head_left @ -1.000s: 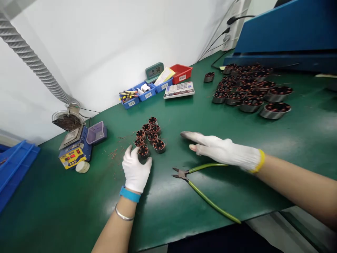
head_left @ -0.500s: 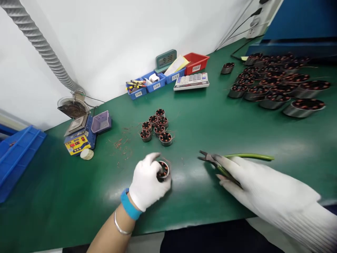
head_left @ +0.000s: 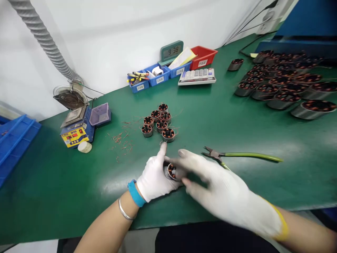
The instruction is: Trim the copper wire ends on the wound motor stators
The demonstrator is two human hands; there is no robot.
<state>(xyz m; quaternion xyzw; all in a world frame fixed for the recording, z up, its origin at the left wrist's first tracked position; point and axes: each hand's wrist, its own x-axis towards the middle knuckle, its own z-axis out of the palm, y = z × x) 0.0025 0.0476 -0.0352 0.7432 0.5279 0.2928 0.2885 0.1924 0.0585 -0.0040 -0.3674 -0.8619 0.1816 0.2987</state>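
Note:
My left hand (head_left: 158,175), in a white glove, is closed around a motor stator (head_left: 172,171), a metal ring with copper windings, just above the green table. The gloved right hand (head_left: 218,186) reaches over from the right with its fingers spread. Its blurred fingertips overlap the stator's right side; whether they touch it I cannot tell. Behind that hand, side cutters (head_left: 214,153) with green handles lie on the table, jaws apart, one handle partly hidden. Beyond my left hand stands a small group of stators (head_left: 161,125) with loose wire ends.
Copper wire scraps (head_left: 119,138) lie left of the group. Farther left are a yellow-fronted blue device (head_left: 76,137) and a purple tray (head_left: 100,114). Blue bins (head_left: 160,80), a calculator (head_left: 197,76) and a red bin (head_left: 203,58) line the wall. Many stators (head_left: 283,100) stand at right.
My left hand has taken one stator from the group and brought it nearer and to the right. My right hand went to the cutters, shifted them, left them and moved to the held stator.

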